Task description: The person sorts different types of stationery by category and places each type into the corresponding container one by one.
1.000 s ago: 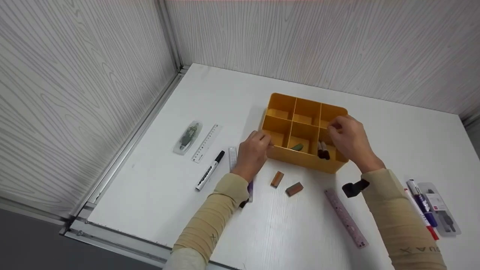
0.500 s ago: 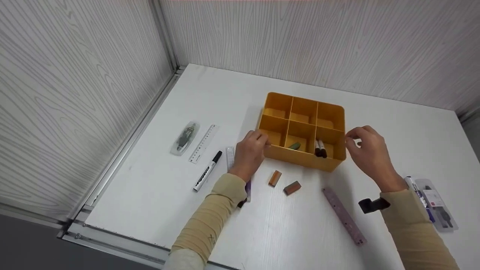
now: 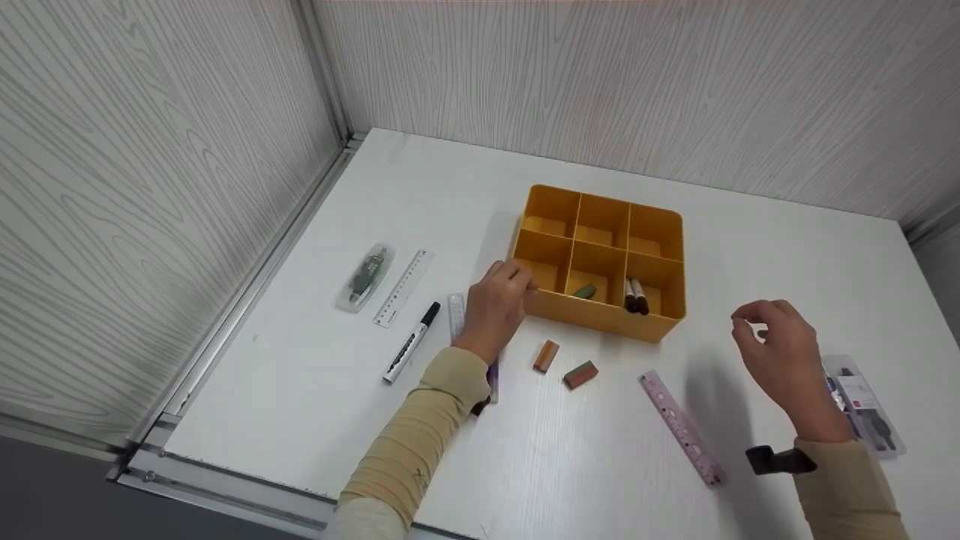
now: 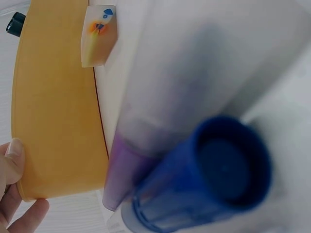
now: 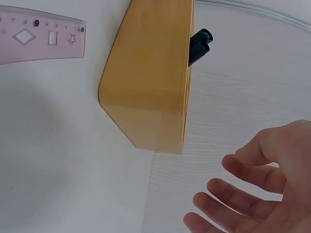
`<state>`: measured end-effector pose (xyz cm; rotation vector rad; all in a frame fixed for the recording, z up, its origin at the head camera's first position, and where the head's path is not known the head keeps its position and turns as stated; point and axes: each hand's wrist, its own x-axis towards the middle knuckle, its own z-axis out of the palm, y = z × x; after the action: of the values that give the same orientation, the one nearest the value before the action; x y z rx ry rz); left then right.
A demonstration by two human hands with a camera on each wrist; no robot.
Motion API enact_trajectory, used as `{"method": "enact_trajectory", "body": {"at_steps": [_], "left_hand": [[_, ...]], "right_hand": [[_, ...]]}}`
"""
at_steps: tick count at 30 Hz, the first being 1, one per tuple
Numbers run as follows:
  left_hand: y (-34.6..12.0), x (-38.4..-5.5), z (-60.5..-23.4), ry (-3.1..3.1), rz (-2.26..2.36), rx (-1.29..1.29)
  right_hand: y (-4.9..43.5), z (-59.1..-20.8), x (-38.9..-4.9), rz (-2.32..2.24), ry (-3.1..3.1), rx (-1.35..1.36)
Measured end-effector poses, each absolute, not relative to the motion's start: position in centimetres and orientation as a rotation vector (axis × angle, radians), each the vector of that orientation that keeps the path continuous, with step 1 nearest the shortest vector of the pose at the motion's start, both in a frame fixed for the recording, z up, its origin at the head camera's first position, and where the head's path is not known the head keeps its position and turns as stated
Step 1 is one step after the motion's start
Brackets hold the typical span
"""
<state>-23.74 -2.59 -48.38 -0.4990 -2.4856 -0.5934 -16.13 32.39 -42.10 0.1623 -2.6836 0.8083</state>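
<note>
Organizer (image 3: 585, 313) is standing on the surface (image 3: 442, 180); left hand (image 3: 491, 311) is gripping its near-left corner; right hand (image 3: 784, 356) is hovering beyond its right edge, grip narrow.

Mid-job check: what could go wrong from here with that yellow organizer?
The left hand grips a near corner of the yellow organizer; pulling it closer might shove the orange block and brown block lying just in front.

The two dark-ended pens poke above its front rim, so a tilt might spill them.
</note>
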Motion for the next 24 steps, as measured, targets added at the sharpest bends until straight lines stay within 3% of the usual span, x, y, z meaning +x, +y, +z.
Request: {"method": "enact_trajectory", "body": {"at_steps": [24], "left_hand": [[-2.6, -23.8, -48.6, -2.477, -0.617, -0.518]], "right_hand": [[40.6, -45.6, -10.8, 0.638, -2.924, -0.267]]}}
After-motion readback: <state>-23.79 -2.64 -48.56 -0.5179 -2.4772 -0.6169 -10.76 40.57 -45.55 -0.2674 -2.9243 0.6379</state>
